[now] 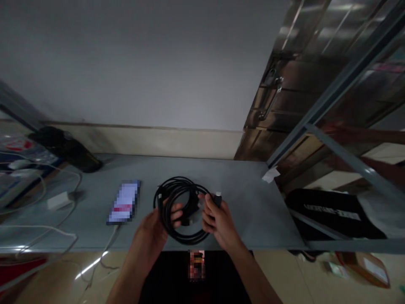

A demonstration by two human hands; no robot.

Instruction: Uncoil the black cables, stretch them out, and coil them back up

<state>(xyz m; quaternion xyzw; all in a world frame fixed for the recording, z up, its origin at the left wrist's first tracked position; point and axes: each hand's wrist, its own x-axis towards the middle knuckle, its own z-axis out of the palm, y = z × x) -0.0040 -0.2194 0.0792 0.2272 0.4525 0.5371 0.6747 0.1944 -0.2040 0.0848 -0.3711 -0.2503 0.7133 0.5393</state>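
Observation:
A black cable (177, 184) wound in a loose coil is held just above the grey shelf (253, 202). My left hand (158, 223) is wrapped round the coil's left side, with its fingertips showing inside the loops. On the right, my right hand (218, 219) is closed on the cable near one end. A black plug (217, 199) with a pale metal tip sticks up beyond its thumb and forefinger. Another connector (186, 222) shows inside the lower part of the coil.
Left of the coil lies a phone (124, 202) with a lit screen and a white cord. A white adapter (59, 201) and a dark bottle (68, 148) are farther left. Grey metal posts (338, 80) rise at right, beside a black bag (332, 213). Behind stands a wall (152, 67).

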